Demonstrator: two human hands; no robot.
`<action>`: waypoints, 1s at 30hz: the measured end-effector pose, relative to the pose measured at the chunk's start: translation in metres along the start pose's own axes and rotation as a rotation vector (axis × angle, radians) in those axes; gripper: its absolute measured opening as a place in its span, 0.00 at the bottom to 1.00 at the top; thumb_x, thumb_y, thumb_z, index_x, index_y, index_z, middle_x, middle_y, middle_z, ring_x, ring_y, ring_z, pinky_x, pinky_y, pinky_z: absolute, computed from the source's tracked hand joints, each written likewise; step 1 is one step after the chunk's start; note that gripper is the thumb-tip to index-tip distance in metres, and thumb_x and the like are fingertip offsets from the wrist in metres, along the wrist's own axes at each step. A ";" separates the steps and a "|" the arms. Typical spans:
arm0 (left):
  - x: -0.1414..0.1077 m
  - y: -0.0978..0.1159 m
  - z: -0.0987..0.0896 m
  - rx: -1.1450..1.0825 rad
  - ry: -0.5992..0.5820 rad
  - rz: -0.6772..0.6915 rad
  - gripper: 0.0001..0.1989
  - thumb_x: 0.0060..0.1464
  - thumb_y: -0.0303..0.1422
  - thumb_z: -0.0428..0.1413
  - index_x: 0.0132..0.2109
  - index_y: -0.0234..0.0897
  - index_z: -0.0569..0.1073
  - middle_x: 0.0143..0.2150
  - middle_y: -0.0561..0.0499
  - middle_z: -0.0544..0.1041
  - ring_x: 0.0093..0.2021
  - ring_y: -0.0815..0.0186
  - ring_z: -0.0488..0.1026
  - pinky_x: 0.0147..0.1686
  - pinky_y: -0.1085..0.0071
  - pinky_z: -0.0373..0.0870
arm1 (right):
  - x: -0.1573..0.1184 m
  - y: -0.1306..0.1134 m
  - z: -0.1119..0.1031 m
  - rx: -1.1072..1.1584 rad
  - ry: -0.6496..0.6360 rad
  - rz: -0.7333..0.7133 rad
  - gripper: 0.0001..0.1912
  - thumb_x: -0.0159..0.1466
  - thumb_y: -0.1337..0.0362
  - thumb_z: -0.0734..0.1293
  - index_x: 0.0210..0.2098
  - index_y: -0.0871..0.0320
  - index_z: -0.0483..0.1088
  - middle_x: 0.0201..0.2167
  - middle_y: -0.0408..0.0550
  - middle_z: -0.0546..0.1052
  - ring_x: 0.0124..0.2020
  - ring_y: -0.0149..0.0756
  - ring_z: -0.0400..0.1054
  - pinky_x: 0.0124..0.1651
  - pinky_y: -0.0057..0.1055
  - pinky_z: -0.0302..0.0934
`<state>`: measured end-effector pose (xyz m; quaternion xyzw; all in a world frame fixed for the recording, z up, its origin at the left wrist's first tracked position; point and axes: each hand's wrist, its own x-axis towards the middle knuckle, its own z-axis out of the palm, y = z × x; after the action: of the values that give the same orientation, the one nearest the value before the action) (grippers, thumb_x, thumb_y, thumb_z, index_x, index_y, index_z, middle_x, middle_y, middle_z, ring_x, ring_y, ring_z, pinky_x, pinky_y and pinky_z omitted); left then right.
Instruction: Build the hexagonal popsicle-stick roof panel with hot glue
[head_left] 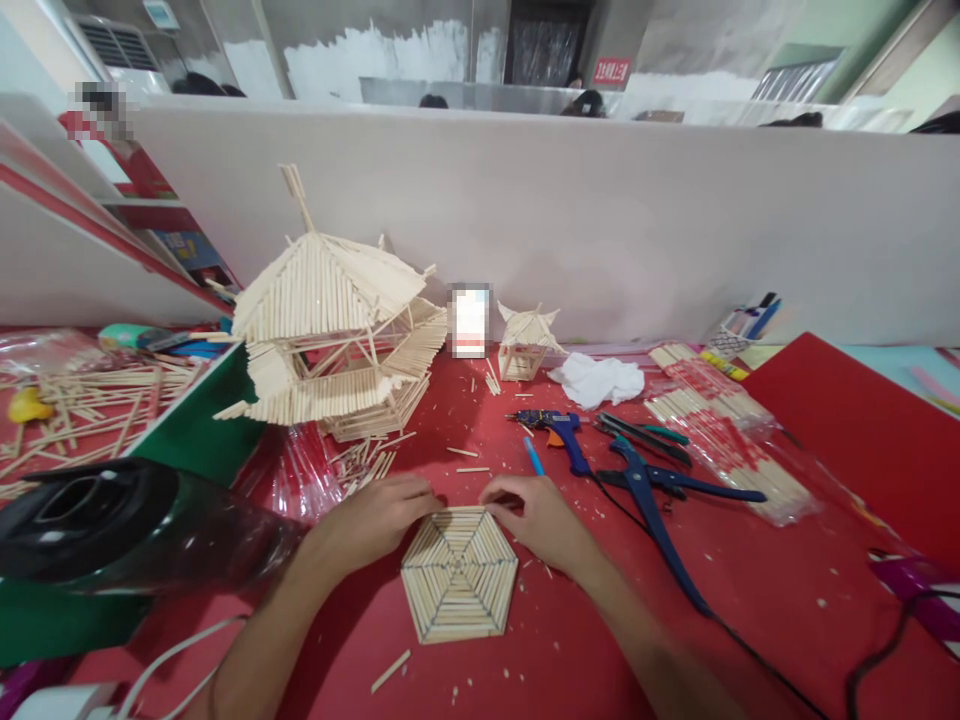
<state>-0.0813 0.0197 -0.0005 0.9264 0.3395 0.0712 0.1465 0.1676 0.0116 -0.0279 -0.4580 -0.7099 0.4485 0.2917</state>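
Note:
A hexagonal panel of wooden sticks [460, 585], with dark lines running out from its centre, lies flat on the red tabletop [577, 650]. My left hand [382, 515] is at its upper left corner, fingers bent and pressed together at the edge. At the upper right corner is my right hand [538, 515], thumb and fingers curled close together at the top edge. Both hands seem to pinch the panel's far edge. Behind them stands a large stick pavilion [330, 330] with two roof tiers. A smaller stick pavilion [523, 345] stands farther back.
A blue glue gun [559, 430], blue cutter [645, 485] and bagged sticks [720, 440] lie at right. A black bottle-like object [135, 530] is at left, near loose sticks [97, 400]. White tissue [598, 380] and a lit phone [471, 322] sit near the partition [600, 220].

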 end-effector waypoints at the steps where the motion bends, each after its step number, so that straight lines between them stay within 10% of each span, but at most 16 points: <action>1: 0.000 0.000 0.001 0.011 0.001 0.008 0.12 0.61 0.24 0.50 0.47 0.39 0.75 0.40 0.49 0.77 0.41 0.64 0.74 0.41 0.70 0.67 | 0.000 -0.001 0.000 -0.001 0.000 -0.001 0.08 0.60 0.69 0.64 0.33 0.57 0.75 0.32 0.46 0.80 0.34 0.33 0.74 0.40 0.27 0.66; 26: 0.007 -0.003 0.009 -0.099 0.067 -0.107 0.12 0.65 0.32 0.46 0.40 0.38 0.74 0.36 0.49 0.76 0.36 0.65 0.73 0.37 0.71 0.67 | 0.006 -0.001 0.007 -0.179 0.080 -0.056 0.05 0.62 0.67 0.66 0.34 0.55 0.75 0.33 0.43 0.80 0.35 0.33 0.73 0.40 0.27 0.62; 30: 0.003 -0.008 0.008 -0.034 0.103 -0.190 0.12 0.65 0.31 0.45 0.41 0.39 0.74 0.38 0.49 0.76 0.38 0.64 0.73 0.39 0.69 0.67 | 0.006 0.005 -0.016 -0.358 0.333 -0.026 0.08 0.65 0.61 0.63 0.39 0.56 0.72 0.36 0.48 0.77 0.36 0.35 0.71 0.41 0.29 0.63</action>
<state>-0.0816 0.0258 -0.0101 0.8824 0.4318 0.1104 0.1505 0.1802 0.0236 -0.0256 -0.5608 -0.7261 0.2302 0.3245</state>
